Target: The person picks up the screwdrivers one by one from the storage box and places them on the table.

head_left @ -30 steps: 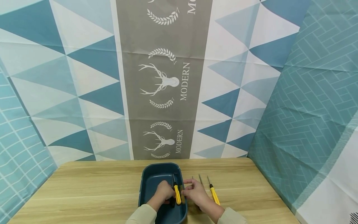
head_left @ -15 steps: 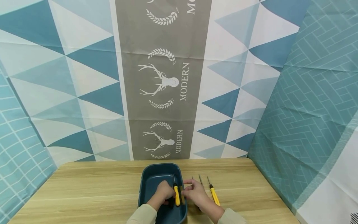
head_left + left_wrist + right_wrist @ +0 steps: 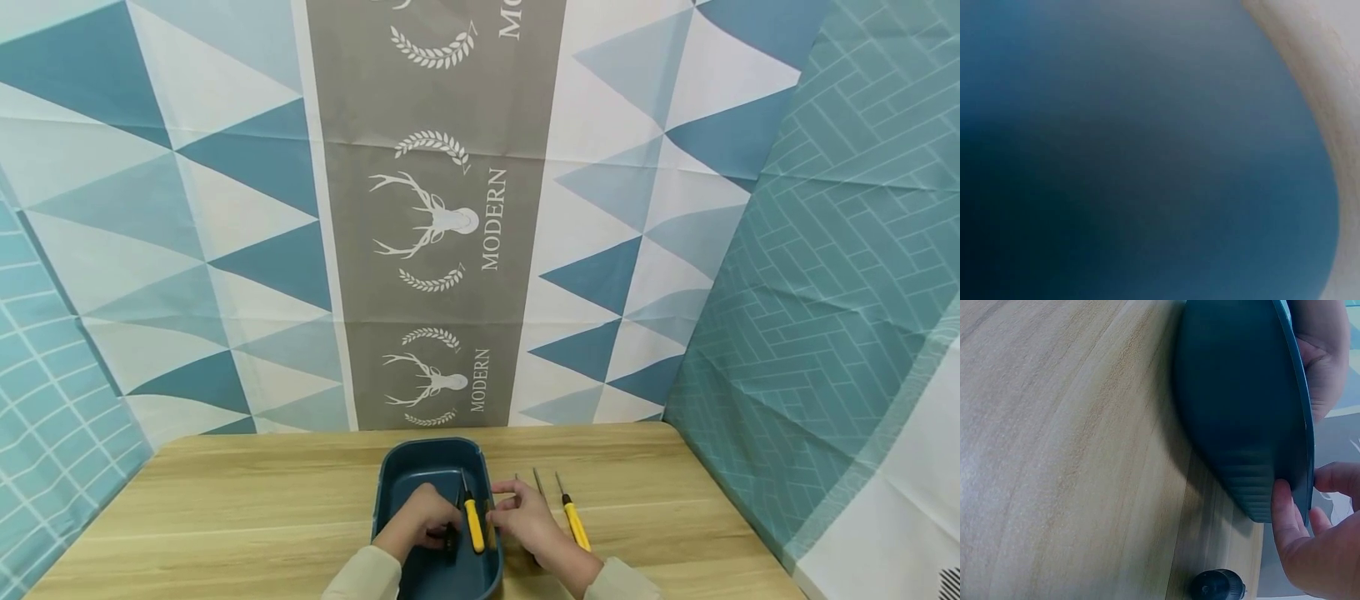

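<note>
A dark blue tray (image 3: 378, 500) stands on the table. My left hand (image 3: 429, 512) is inside it, fingers curled round a black-handled tool (image 3: 452, 543), apparently a screwdriver with a thin dark shaft. To the right of that tool, a yellow-handled screwdriver (image 3: 474, 525) lies along the tray floor, shaft pointing away. A dull yellow strip beside the right wall is too unclear to identify. My right hand (image 3: 527, 518) pinches the tray's right rim; in the right wrist view its thumb (image 3: 1283, 509) presses the outer wall. Only blurred blue fills the left wrist view.
Right of the tray, another yellow-handled screwdriver (image 3: 574, 521) lies on the wooden table (image 3: 262, 517). A bare metal shaft (image 3: 537, 478) shows beyond my right hand. A black handle end (image 3: 1217, 585) sits near the tray. Patterned cloth (image 3: 435, 250) hangs behind the table.
My left hand has shifted left inside the tray with the black-handled tool, away from the yellow screwdriver, whose shaft now tilts more to the left. My right hand stays at the rim.
</note>
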{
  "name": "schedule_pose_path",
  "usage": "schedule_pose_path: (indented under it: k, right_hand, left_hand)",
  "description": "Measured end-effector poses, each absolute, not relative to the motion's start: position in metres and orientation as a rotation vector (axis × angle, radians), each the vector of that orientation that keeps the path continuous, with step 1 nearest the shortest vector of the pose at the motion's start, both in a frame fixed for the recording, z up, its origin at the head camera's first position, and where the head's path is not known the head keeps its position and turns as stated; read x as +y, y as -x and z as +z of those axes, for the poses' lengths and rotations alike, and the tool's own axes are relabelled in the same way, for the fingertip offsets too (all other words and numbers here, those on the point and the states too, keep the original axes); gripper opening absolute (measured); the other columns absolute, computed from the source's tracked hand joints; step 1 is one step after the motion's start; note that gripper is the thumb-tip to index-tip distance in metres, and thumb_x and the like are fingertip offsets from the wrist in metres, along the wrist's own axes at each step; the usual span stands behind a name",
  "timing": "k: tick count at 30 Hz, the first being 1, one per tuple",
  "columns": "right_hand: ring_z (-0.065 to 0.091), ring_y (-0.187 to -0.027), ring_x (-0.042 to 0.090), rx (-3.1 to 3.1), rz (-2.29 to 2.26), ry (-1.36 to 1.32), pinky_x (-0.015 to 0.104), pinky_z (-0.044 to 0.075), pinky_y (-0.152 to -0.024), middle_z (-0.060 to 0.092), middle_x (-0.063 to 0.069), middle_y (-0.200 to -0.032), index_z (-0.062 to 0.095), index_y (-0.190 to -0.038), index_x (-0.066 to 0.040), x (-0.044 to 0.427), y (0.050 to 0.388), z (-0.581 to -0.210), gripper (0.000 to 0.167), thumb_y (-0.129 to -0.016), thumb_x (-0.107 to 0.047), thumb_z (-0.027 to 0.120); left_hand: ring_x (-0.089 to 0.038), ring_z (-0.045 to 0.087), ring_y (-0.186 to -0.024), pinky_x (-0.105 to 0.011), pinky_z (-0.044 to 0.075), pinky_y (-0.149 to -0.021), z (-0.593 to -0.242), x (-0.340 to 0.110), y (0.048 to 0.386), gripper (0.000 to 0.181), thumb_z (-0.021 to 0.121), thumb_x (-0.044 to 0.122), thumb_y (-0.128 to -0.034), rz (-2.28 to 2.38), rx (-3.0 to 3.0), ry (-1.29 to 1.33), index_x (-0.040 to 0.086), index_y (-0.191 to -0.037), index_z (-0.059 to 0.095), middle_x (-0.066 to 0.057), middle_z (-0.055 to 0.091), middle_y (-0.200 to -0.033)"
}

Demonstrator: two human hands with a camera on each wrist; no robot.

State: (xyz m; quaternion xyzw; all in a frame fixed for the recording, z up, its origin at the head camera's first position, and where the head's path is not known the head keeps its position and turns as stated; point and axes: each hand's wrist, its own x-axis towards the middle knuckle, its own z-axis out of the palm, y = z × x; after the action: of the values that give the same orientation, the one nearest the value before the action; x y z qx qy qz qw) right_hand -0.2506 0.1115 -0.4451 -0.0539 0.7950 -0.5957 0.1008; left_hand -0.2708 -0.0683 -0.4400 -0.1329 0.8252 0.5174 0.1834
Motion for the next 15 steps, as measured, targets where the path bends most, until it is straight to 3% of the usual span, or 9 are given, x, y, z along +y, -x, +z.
schedule_pose_path:
  k: [15]
  right_hand:
    - [0.057,-0.071,0.013,2.312,-1.782,0.136,0.032,0.053,-0.066,0.060,0.007,-0.083,0.053,-0.120,0.004,0.111,0.250,-0.445,0.042,-0.080,-0.002,0.066]
  left_hand:
    - [-0.022,0.063,-0.072,-0.031,0.057,-0.062,-0.441,-0.083,0.268,0.025,0.068,-0.001,-0.0753,1.494,2.281,0.349,-0.005,-0.098,0.058,-0.013,0.059,-0.082]
